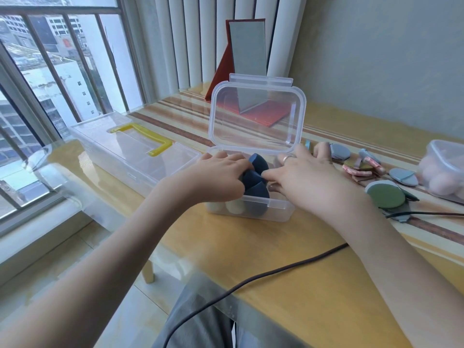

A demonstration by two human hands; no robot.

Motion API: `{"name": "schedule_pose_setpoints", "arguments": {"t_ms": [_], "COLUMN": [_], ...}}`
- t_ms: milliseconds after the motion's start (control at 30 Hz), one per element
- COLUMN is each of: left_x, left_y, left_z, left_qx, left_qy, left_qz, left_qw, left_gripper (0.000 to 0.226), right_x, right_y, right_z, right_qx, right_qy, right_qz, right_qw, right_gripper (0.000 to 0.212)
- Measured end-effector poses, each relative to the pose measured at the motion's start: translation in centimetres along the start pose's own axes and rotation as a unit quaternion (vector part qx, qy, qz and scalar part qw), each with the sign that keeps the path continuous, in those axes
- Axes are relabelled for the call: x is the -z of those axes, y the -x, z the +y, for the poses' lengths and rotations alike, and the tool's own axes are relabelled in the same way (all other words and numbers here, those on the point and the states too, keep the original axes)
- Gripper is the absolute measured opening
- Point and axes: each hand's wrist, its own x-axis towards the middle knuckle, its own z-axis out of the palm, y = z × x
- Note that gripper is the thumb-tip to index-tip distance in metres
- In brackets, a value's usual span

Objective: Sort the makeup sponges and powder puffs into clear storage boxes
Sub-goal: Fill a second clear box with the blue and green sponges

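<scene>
A clear storage box [253, 213] stands mid-table with its lid [258, 116] raised upright. Inside are three dark blue makeup sponges [258, 193] stacked in a row, with cream sponges [234, 207] below at the left. My left hand [218, 175] reaches in from the left, its fingers and thumb curled round the middle blue sponge. My right hand [305, 177] lies spread over the box's right half, thumb tip touching the same sponge. Round powder puffs lie to the right: a green one [385, 195], a blue one [403, 176] and several more.
A long clear box with a yellow handle [140, 139] lies at the left by the window. A clear tub of pink sponges [445, 172] sits at the far right. A red folding mirror [247, 59] stands behind. A black cable [251, 285] crosses the table's near edge.
</scene>
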Motion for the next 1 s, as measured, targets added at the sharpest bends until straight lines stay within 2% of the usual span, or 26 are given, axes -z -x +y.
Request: {"name": "schedule_pose_setpoints", "arguments": {"t_ms": [67,133,233,367,400,467,600,700,833,1000], "left_x": [-0.1,-0.1,-0.2,-0.7,-0.9,-1.5,-2.9,-3.7,-3.5,-3.3], "left_y": [0.0,0.1,0.6,1.8,2.0,2.4,2.7,2.8,2.8,3.1], "left_z": [-0.1,-0.2,-0.3,-0.2,-0.2,-0.2,-0.4,-0.3,-0.4,-0.1], "left_qx": [-0.007,-0.012,-0.001,-0.023,-0.035,-0.05,-0.033,-0.032,-0.031,-0.026], "left_qy": [-0.008,0.004,0.081,0.145,0.142,0.144,0.109,0.114,0.161,0.184], "left_qz": [-0.002,0.013,0.067,0.169,0.199,0.248,0.305,0.309,0.291,0.279], "left_qw": [1.0,1.0,0.994,0.975,0.969,0.957,0.945,0.944,0.942,0.942], "left_gripper": [0.055,0.053,0.043,0.029,0.027,0.022,0.027,0.03,0.033,0.031], "right_x": [-0.3,-0.2,-0.4,-0.6,-0.5,-0.3,0.1,-0.3,-1.2,-1.3], "right_y": [-0.2,-0.5,-0.7,-0.8,-0.8,-0.7,-0.6,-0.7,-1.4,-2.0], "right_z": [-0.3,0.0,0.5,0.8,1.0,1.8,3.0,2.1,0.2,0.8], "right_qx": [0.02,0.014,-0.002,-0.001,-0.002,0.002,0.011,0.021,0.034,0.043], "right_qy": [0.011,-0.034,-0.095,-0.162,-0.198,-0.275,-0.345,-0.35,-0.304,-0.342], "right_qz": [0.06,0.032,-0.015,0.099,0.114,0.097,0.072,0.088,0.113,0.077], "right_qw": [0.998,0.999,0.995,0.982,0.973,0.956,0.936,0.932,0.945,0.935], "right_gripper": [0.026,0.028,0.026,0.005,0.01,0.014,0.014,0.014,0.023,0.027]}}
